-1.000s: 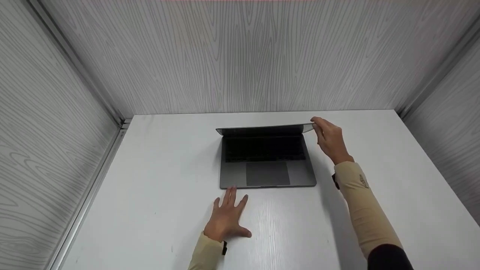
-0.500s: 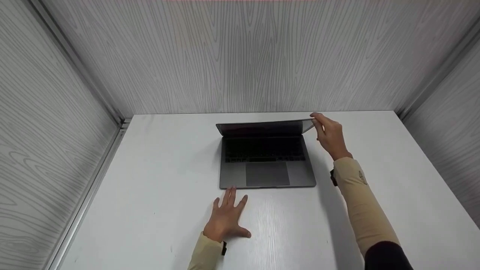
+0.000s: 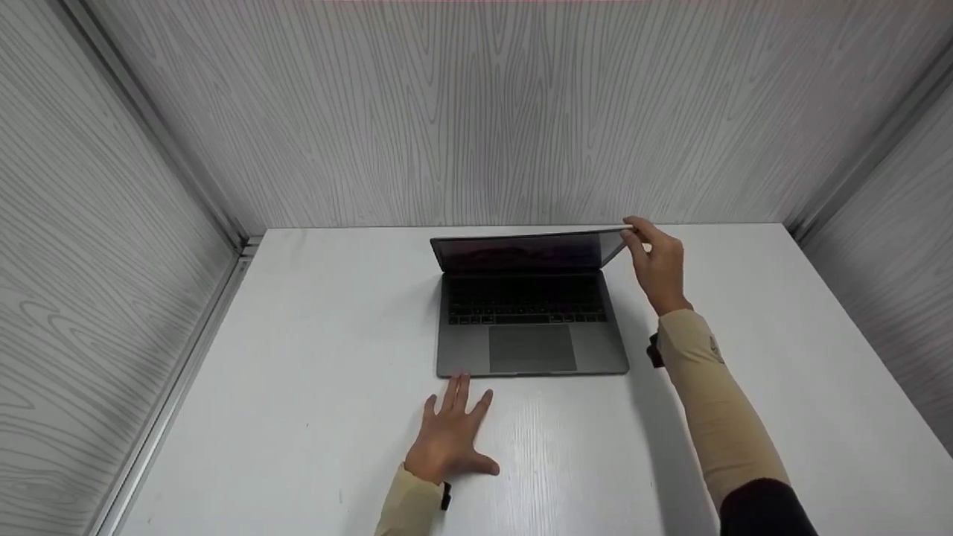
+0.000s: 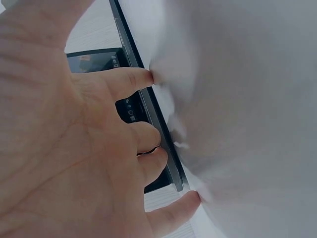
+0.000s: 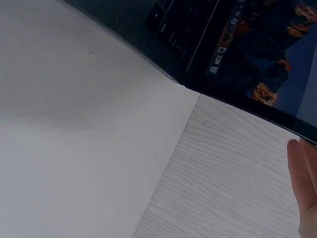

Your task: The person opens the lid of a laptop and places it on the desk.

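Observation:
A dark grey laptop (image 3: 532, 350) rests on the white table with its lid (image 3: 521, 254) raised. In the right wrist view the screen (image 5: 267, 59) is lit and shows a desktop with a row of icons. My right hand (image 3: 657, 264) pinches the lid's top right corner between thumb and fingers. My left hand (image 3: 447, 439) lies spread on the table, its middle fingertips right at the laptop's front edge. The left wrist view shows that palm (image 4: 74, 139) large, with the laptop's front edge (image 4: 158, 114) behind the fingers.
The white tabletop (image 3: 327, 335) runs back to a wood-grain panel (image 3: 476, 112). Similar panels stand at the left (image 3: 97, 260) and right (image 3: 893, 246), with metal rails along the corners.
My right hand has tilted the laptop lid further back, so more of the screen shows. The hand has moved slightly away with it, while my left hand has stayed in place.

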The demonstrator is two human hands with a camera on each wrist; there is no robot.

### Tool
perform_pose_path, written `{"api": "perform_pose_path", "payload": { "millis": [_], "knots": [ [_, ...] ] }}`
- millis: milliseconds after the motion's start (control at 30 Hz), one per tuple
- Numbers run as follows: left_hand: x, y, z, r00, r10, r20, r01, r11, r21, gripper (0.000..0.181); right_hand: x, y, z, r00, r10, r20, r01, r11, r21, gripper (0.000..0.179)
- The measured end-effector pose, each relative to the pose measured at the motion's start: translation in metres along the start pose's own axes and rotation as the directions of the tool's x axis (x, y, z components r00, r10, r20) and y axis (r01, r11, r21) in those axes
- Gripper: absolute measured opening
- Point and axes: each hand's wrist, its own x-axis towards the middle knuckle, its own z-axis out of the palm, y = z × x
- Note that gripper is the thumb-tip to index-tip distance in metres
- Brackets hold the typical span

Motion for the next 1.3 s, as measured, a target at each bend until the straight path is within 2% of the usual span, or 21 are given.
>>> {"api": "perform_pose_path", "payload": {
  "millis": [133, 267, 433, 633, 800, 1033, 1300],
  "knots": [
    [0.0, 0.0, 0.0, 1.0, -0.005, 0.006, 0.005, 1.0, 0.008, 0.11, 0.002, -0.004, 0.002, 0.995, -0.01, -0.096, 0.012, 1.0, 0.016, 0.019],
    [0.0, 0.0, -0.001, 1.0, -0.007, 0.002, 0.007, 1.0, 0.006, 0.109, 0.006, -0.006, 0.005, 0.99, -0.035, -0.14, 0.039, 0.999, 0.022, 0.018],
    [0.001, 0.0, -0.001, 1.0, -0.001, -0.003, 0.001, 1.0, 0.013, 0.109, 0.007, -0.004, 0.011, 0.986, -0.027, -0.163, 0.029, 1.0, 0.01, 0.022],
    [0.001, 0.001, 0.001, 1.0, -0.003, -0.005, 0.004, 1.0, 0.015, 0.109, 0.006, -0.002, 0.017, 0.988, 0.009, -0.155, -0.007, 1.0, 0.013, 0.027],
    [-0.001, 0.0, -0.001, 1.0, -0.001, 0.009, 0.001, 1.0, 0.021, 0.11, 0.006, -0.002, 0.02, 0.994, 0.043, -0.102, -0.042, 0.999, 0.007, 0.038],
    [-0.001, -0.001, -0.004, 1.0, 0.0, 0.017, 0.0, 1.0, 0.009, 0.111, 0.009, -0.001, 0.026, 0.997, 0.074, 0.025, -0.074, 0.997, 0.033, 0.062],
    [-0.002, -0.001, 0.001, 1.0, -0.005, 0.013, 0.005, 1.0, 0.005, 0.11, 0.011, 0.003, 0.027, 0.972, 0.126, 0.197, -0.146, 0.985, 0.087, 0.082]
  ]
}}
